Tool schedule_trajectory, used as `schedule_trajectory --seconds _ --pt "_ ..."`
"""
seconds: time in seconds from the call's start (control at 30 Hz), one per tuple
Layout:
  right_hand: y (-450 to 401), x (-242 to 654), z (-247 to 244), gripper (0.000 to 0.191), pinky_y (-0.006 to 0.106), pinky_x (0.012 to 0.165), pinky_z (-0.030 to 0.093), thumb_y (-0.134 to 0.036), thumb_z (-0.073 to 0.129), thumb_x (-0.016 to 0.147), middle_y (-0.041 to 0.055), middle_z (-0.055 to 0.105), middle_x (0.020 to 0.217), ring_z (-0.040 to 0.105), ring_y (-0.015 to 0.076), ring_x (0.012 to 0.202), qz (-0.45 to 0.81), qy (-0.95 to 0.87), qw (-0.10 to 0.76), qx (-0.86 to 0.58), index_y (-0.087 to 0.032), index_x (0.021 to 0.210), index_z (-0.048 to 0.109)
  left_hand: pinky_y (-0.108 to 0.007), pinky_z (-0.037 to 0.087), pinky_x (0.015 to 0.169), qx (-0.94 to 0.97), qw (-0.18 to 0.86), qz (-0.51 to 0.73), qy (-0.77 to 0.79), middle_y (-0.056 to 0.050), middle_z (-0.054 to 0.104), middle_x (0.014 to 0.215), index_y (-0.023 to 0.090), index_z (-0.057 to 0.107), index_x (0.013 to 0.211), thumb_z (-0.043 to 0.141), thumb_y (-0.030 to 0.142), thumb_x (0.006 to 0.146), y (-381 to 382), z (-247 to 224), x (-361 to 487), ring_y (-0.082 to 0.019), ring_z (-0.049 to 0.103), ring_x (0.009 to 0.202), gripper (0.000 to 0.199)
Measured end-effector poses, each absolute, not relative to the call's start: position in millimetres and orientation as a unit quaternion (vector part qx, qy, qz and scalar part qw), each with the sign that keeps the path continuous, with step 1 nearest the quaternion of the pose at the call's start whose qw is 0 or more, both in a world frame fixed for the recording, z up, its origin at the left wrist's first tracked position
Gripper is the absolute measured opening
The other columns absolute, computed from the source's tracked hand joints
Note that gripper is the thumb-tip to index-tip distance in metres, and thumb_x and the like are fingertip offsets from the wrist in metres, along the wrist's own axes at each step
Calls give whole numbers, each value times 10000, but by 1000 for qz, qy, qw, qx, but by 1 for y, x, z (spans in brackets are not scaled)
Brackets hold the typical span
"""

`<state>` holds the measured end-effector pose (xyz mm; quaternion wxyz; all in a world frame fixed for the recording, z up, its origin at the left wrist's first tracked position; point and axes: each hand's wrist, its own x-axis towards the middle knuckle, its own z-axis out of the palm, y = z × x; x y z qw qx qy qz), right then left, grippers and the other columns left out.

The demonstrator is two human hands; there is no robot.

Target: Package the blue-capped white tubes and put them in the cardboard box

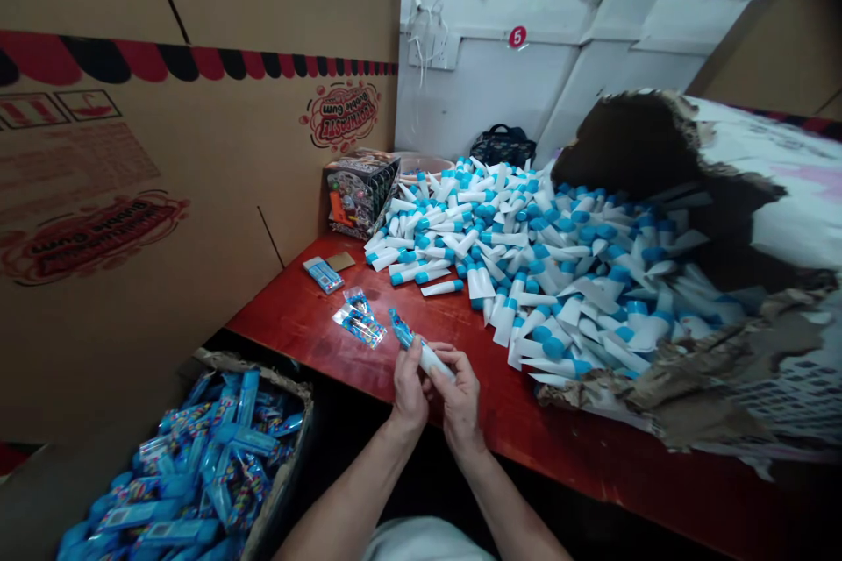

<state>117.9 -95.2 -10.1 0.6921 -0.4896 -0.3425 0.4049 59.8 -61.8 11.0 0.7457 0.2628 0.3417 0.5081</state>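
Between my two hands, just above the table's front edge, is a white tube (pixel 434 361) with a blue, colourfully printed plastic sleeve (pixel 401 330) over its upper left end. The fingers of my left hand (pixel 409 386) are closed round the sleeved end. My right hand (pixel 461 394) grips the white lower end, thumb on top. Flat printed sleeves (pixel 360 318) lie on the red table (pixel 289 307) just left of my hands. Behind them sits a stack of printed cards (pixel 323 274). A large heap of white tubes with blue caps (pixel 487 219) spreads across the back and right.
A torn carton (pixel 776 219) lies on its side at right, tubes spilling out. Lower left, an open box (pixel 299 421) holds many blue sleeved tubes (pixel 197 465). Tall cardboard cartons (pixel 217 140) wall the left side. A printed box (pixel 361 193) and pink basin (pixel 427 165) stand behind.
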Motion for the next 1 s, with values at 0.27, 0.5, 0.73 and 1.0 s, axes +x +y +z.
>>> schedule_trajectory --seconds 0.27,0.5,0.73,1.0 --pt "-87 122 -12 323 203 424 381 -491 598 773 -33 566 612 493 101 452 417 -408 608 -538 -181 859 563 -257 409 519 230 763 514 317 -117 695 813 109 679 953 573 589 754 -54 15 47 -176 604 644 530" --pt "-88 127 -14 356 205 413 287 -543 536 803 -61 466 513 405 90 439 426 -435 549 -572 -195 727 527 -345 450 852 254 782 486 296 -117 693 947 107 691 938 656 384 757 -65 4 46 -250 629 940 332" --pt "-102 138 -3 303 214 483 339 -471 626 774 -47 519 548 451 95 481 545 -491 476 -484 -185 707 550 -368 491 724 98 834 502 207 -27 633 717 170 604 915 590 276 807 -40 28 15 -179 616 637 151" --pt "-107 126 -18 363 211 465 307 -458 682 724 -58 476 503 398 79 451 543 -423 513 -512 -181 594 487 -274 454 605 53 859 477 176 -23 567 703 164 562 892 494 250 873 -56 20 17 -137 541 582 111"
